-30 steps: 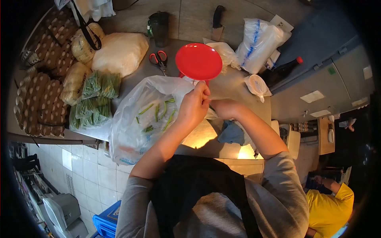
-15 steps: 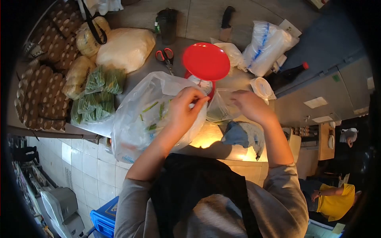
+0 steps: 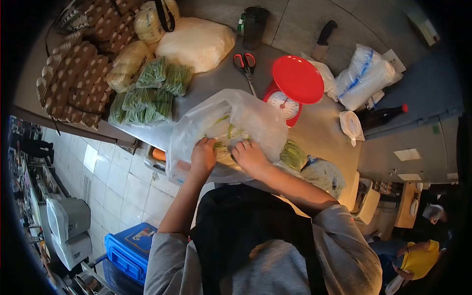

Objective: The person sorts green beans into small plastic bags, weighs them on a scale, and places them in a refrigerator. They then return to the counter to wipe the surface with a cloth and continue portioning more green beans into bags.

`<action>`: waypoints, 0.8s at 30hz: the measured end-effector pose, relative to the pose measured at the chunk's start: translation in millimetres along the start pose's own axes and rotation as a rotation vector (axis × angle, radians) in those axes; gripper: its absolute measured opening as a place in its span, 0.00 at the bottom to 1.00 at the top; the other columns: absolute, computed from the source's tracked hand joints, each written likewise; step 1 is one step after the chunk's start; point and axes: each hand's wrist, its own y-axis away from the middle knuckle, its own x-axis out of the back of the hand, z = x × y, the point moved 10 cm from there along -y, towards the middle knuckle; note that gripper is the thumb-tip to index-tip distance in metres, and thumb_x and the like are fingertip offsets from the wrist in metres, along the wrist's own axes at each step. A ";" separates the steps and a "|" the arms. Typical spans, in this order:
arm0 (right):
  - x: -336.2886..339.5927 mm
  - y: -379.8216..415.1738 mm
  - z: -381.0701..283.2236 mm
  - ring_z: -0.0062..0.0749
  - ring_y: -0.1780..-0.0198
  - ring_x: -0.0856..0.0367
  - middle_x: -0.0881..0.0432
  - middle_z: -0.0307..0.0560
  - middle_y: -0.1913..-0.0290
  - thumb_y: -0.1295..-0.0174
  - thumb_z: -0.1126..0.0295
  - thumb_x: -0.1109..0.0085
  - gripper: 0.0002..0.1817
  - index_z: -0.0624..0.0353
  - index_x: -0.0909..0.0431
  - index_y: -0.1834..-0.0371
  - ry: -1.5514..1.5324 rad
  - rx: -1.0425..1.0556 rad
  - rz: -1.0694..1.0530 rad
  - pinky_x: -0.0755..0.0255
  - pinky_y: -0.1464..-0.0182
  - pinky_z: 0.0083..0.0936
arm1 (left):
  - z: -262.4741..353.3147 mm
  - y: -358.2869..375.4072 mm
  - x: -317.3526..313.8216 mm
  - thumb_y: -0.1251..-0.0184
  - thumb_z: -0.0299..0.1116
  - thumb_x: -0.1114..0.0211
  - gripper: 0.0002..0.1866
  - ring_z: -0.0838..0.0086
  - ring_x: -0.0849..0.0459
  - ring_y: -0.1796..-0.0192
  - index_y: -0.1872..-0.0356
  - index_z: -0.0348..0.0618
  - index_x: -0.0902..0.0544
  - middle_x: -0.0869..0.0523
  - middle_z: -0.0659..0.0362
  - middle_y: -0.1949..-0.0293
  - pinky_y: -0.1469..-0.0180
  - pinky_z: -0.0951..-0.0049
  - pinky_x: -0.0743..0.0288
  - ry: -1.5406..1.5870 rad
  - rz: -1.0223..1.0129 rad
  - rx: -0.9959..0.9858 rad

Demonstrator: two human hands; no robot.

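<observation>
A large translucent plastic bag [image 3: 246, 105] lies open in front of me, with several thin green beans [image 3: 227, 129] loose inside. My left hand [image 3: 203, 158] reaches into its mouth, fingers closed around a few bean ends. Beside it my right hand [image 3: 250, 156] is also in the bag, its fingers curled down at the beans; its grip is partly hidden. Just right of the big bag is a small clear bag with green contents [image 3: 293, 156]. A grey cloth [image 3: 324, 176] lies next to that. Behind stands a red kitchen scale [image 3: 298, 78] with a round dial.
Packed bags of green vegetables [image 3: 142, 105] sit at the left, near egg trays [image 3: 73, 81] and a big pale sack [image 3: 196, 44]. Scissors [image 3: 246, 66], a knife [image 3: 324, 39], rolled plastic bags [image 3: 366, 76] and a dark bottle [image 3: 383, 115] lie farther back.
My hands have come down from the small clear bag near the scale into the large bag. The small bag is out of my hands, on the table. The view has shifted left.
</observation>
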 end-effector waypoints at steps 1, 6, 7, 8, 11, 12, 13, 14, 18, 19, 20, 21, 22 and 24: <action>-5.5 0.4 2.0 0.45 0.53 0.26 0.26 0.51 0.62 0.48 0.73 0.51 0.11 0.61 0.27 0.61 -0.042 0.011 -0.047 0.28 0.55 0.35 | -0.2 0.2 -4.2 0.54 0.25 0.37 0.17 0.54 0.23 0.55 0.57 0.40 0.22 0.21 0.49 0.60 0.52 0.60 0.28 0.015 -0.037 0.002; -40.0 -1.2 44.5 0.43 0.53 0.26 0.26 0.52 0.60 0.46 0.69 0.49 0.13 0.58 0.27 0.58 -0.327 -0.145 -0.344 0.34 0.48 0.38 | 9.5 -1.1 -7.7 0.49 0.28 0.41 0.12 0.57 0.21 0.57 0.61 0.44 0.24 0.22 0.51 0.61 0.55 0.60 0.27 -0.161 -0.006 -0.117; -49.3 0.0 56.0 0.43 0.52 0.26 0.26 0.53 0.58 0.45 0.68 0.49 0.12 0.58 0.27 0.58 -0.424 -0.181 -0.343 0.34 0.48 0.38 | 12.2 -1.4 -7.0 0.46 0.28 0.44 0.09 0.58 0.21 0.57 0.62 0.44 0.24 0.22 0.52 0.61 0.56 0.60 0.26 -0.192 -0.014 -0.123; -64.2 3.1 68.2 0.44 0.52 0.26 0.25 0.54 0.57 0.44 0.68 0.48 0.12 0.57 0.27 0.57 -0.521 -0.216 -0.342 0.34 0.48 0.38 | 13.6 -1.7 -7.0 0.44 0.29 0.47 0.08 0.60 0.20 0.58 0.64 0.43 0.24 0.22 0.52 0.62 0.58 0.60 0.26 -0.223 -0.022 -0.128; -30.2 11.1 97.1 0.47 0.52 0.25 0.24 0.56 0.56 0.41 0.66 0.48 0.13 0.55 0.28 0.54 -0.462 -0.283 -0.160 0.34 0.50 0.37 | 12.6 -2.9 -18.1 0.42 0.28 0.50 0.08 0.61 0.20 0.58 0.64 0.42 0.25 0.22 0.52 0.63 0.58 0.62 0.25 -0.228 -0.053 -0.183; -2.1 10.2 102.5 0.47 0.53 0.25 0.23 0.56 0.56 0.40 0.66 0.48 0.13 0.54 0.28 0.53 -0.384 -0.296 -0.072 0.33 0.51 0.37 | 10.4 -1.8 -26.2 0.42 0.29 0.50 0.08 0.61 0.20 0.58 0.63 0.41 0.25 0.21 0.52 0.63 0.58 0.63 0.25 -0.245 -0.106 -0.201; 3.5 9.7 107.8 0.45 0.51 0.25 0.24 0.57 0.53 0.38 0.64 0.52 0.14 0.56 0.28 0.52 -0.543 -0.404 -0.212 0.33 0.50 0.36 | 6.2 0.4 -33.5 0.42 0.29 0.51 0.09 0.61 0.20 0.59 0.63 0.40 0.26 0.21 0.51 0.64 0.57 0.63 0.25 -0.264 -0.159 -0.218; 11.9 8.7 111.1 0.43 0.50 0.25 0.24 0.57 0.51 0.36 0.63 0.56 0.16 0.59 0.29 0.50 -0.703 -0.511 -0.353 0.32 0.49 0.35 | 3.7 2.8 -40.4 0.41 0.29 0.51 0.09 0.61 0.20 0.59 0.62 0.39 0.26 0.21 0.51 0.65 0.57 0.64 0.24 -0.284 -0.213 -0.235; -80.7 13.0 146.1 0.44 0.47 0.27 0.25 0.58 0.47 0.34 0.62 0.59 0.18 0.60 0.29 0.48 -1.311 -0.760 -0.432 0.34 0.46 0.36 | 6.0 0.6 -39.4 0.41 0.30 0.50 0.09 0.59 0.19 0.60 0.61 0.38 0.28 0.20 0.48 0.64 0.57 0.62 0.25 -0.335 -0.164 -0.280; -87.0 2.9 155.4 0.44 0.49 0.26 0.24 0.57 0.49 0.37 0.64 0.55 0.16 0.62 0.27 0.52 -1.226 -0.693 -0.296 0.33 0.49 0.36 | 3.4 -4.4 -40.2 0.41 0.30 0.49 0.09 0.57 0.19 0.61 0.62 0.37 0.30 0.20 0.46 0.64 0.56 0.60 0.25 -0.305 -0.192 -0.271; -89.1 -9.1 158.4 0.44 0.51 0.25 0.23 0.57 0.52 0.41 0.65 0.51 0.15 0.63 0.26 0.55 -1.139 -0.625 -0.162 0.32 0.52 0.37 | 0.8 -8.7 -40.9 0.41 0.30 0.48 0.09 0.55 0.19 0.61 0.62 0.37 0.31 0.20 0.45 0.63 0.56 0.58 0.26 -0.276 -0.220 -0.262; -76.8 -19.0 152.0 0.45 0.52 0.25 0.23 0.57 0.53 0.42 0.67 0.49 0.15 0.64 0.26 0.56 -1.001 -0.587 -0.118 0.31 0.53 0.37 | 1.4 -12.5 -35.7 0.41 0.30 0.48 0.09 0.54 0.20 0.60 0.62 0.37 0.32 0.20 0.44 0.63 0.56 0.58 0.26 -0.208 -0.211 -0.262; -64.0 -28.5 145.0 0.45 0.52 0.24 0.23 0.58 0.55 0.44 0.70 0.48 0.14 0.65 0.26 0.56 -0.857 -0.558 -0.073 0.30 0.54 0.37 | 3.5 -16.1 -28.5 0.40 0.31 0.48 0.09 0.53 0.20 0.59 0.62 0.37 0.32 0.21 0.44 0.63 0.55 0.58 0.27 -0.140 -0.201 -0.262; -2.7 -43.8 114.2 0.48 0.51 0.24 0.24 0.61 0.53 0.45 0.75 0.50 0.16 0.66 0.28 0.52 -0.476 -0.543 -0.158 0.31 0.52 0.37 | 4.9 -18.6 -21.4 0.39 0.30 0.48 0.09 0.52 0.21 0.58 0.62 0.36 0.33 0.21 0.43 0.63 0.55 0.58 0.27 -0.053 -0.203 -0.264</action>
